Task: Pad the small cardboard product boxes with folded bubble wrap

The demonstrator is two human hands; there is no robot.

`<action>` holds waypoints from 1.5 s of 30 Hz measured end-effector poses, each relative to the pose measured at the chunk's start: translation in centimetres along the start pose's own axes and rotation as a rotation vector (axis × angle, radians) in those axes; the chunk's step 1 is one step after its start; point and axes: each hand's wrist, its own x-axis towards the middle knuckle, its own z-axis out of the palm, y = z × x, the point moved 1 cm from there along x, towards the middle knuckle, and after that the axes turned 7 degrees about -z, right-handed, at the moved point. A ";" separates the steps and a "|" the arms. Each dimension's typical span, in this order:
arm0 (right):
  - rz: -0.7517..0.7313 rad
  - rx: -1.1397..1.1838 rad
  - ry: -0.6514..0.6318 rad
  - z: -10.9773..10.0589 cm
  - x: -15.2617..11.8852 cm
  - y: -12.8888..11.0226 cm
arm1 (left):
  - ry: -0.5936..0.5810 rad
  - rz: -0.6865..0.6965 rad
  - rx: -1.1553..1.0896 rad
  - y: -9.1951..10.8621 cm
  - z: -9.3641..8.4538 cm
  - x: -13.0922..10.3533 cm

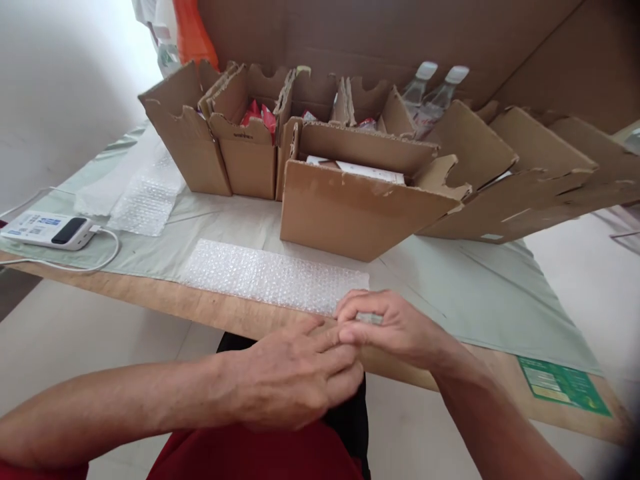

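A strip of bubble wrap (270, 273) lies flat along the table's front edge. At its right end my right hand (390, 323) is closed, its fingers curled together; something pale shows between thumb and fingers, too hidden to name. My left hand (300, 373) lies back up just in front of the table edge, its fingertips touching the right hand's fingers. The left fingers are bent and close together, and what lies under them, if anything, is hidden.
Cardboard boxes (345, 213) with packets inside stand behind the strip. More bubble wrap (147, 193) and a white power bank (47, 230) with a cable lie left. Two clear bottles (430, 100) and an orange object (193, 33) are at the back.
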 end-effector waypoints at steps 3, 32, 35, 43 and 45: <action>-0.060 -0.009 -0.064 0.1 0.0 -0.3 | 0.039 0.068 -0.011 0.2 -0.2 -0.2; 0.057 -0.920 0.354 -2.3 2.6 10.6 | -0.447 -0.941 0.300 -13.6 -1.1 -11.4; 0.091 -0.842 0.385 -2.1 2.8 9.4 | -0.466 -0.989 0.281 -14.6 -1.1 -11.8; 0.255 -0.291 0.404 1.7 -1.3 5.9 | -0.456 -1.011 0.159 -16.6 -3.0 -11.9; 0.254 -0.071 0.391 4.4 -2.7 5.5 | -0.411 -0.990 0.176 -17.3 -4.1 -10.8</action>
